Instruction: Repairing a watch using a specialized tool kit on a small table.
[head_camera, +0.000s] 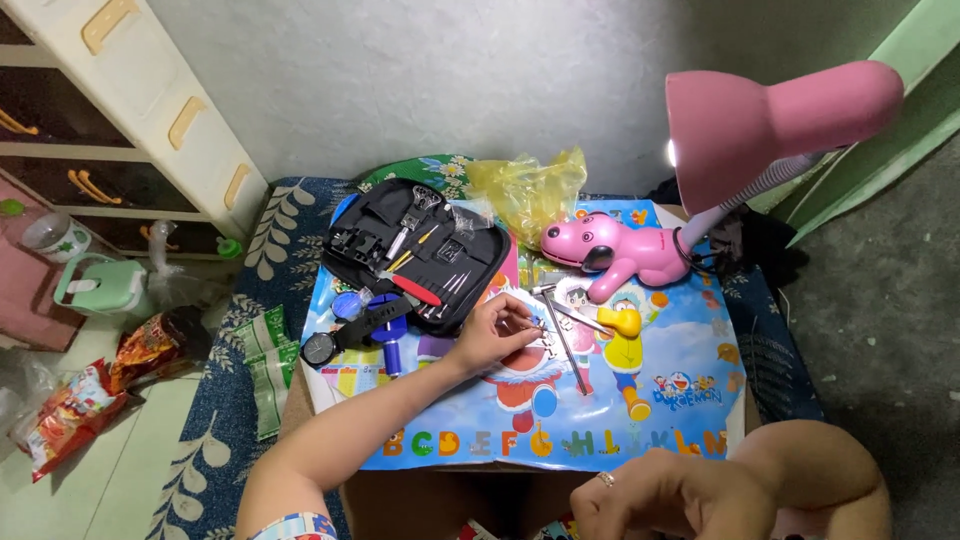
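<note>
The left hand (492, 333) reaches out over the glossy cartoon-printed alphabet mat (660, 420), its fingers pressed together in a pinch on a thin silver metal tool (530, 322), too small to identify, close to a long slender metal rod (566, 345) that lies on the mat. The right hand (655, 495) rests near the bottom edge of the view with its fingers curled loosely and a ring on one finger, holding nothing that can be made out. Just behind the left hand lies an open black fabric tool case (420, 250), with a black-strapped wristwatch (340, 340) beside it and a pink dog-shaped desk lamp (610, 250) standing further right.
</note>
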